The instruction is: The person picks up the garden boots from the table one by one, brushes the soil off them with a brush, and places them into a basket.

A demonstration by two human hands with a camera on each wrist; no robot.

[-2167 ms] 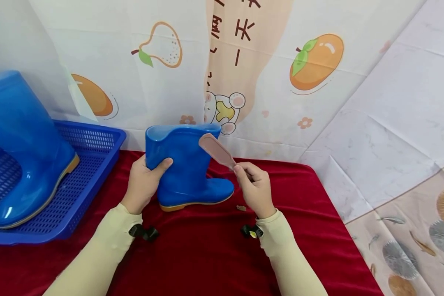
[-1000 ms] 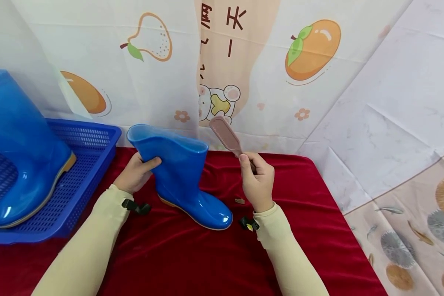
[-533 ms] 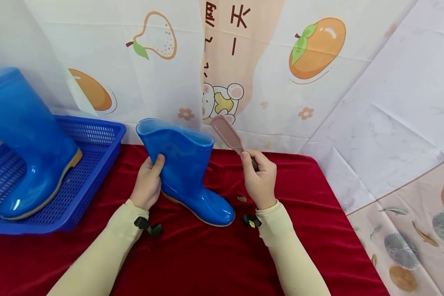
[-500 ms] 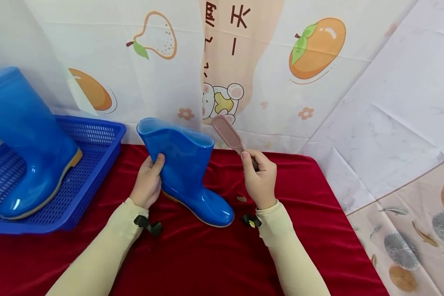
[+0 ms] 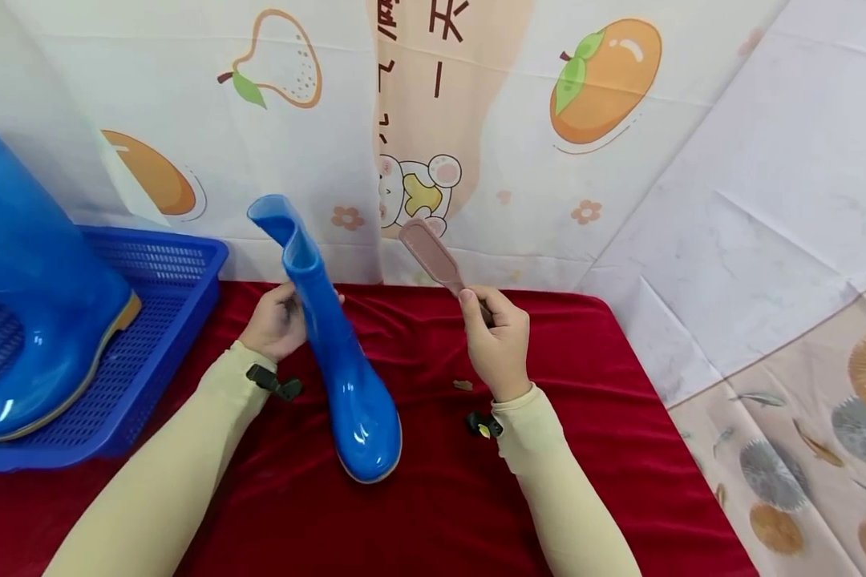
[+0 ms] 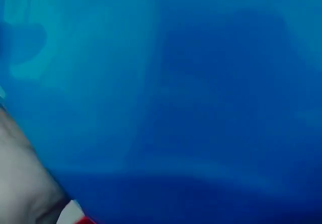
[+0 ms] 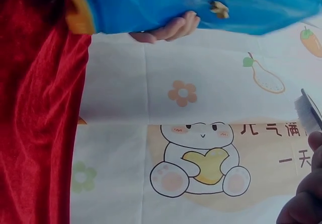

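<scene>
A blue rain boot (image 5: 339,365) with a yellowish sole stands tilted in the head view, its toe towards me. My left hand (image 5: 277,324) grips its shaft from the left; fingertips show past the far side. The right wrist view shows those fingers on the boot (image 7: 141,7), near a brown lump (image 7: 220,9) stuck on its side. My right hand (image 5: 501,340) holds a pinkish-brown brush (image 5: 433,252) by its handle, raised right of the boot and apart from it. Pale bristles are visible in the right wrist view. Blue boot surface (image 6: 201,93) fills most of the left wrist view.
A blue perforated basket (image 5: 166,312) at the left holds another blue boot (image 5: 43,296). On the red cloth (image 5: 548,353) lies a small brown lump (image 5: 463,385). Behind the table hangs a printed curtain (image 5: 332,160).
My left hand has turned the boot from a side view until its toe points towards me, and its thumb has gone out of sight. The brush stays raised, with little movement.
</scene>
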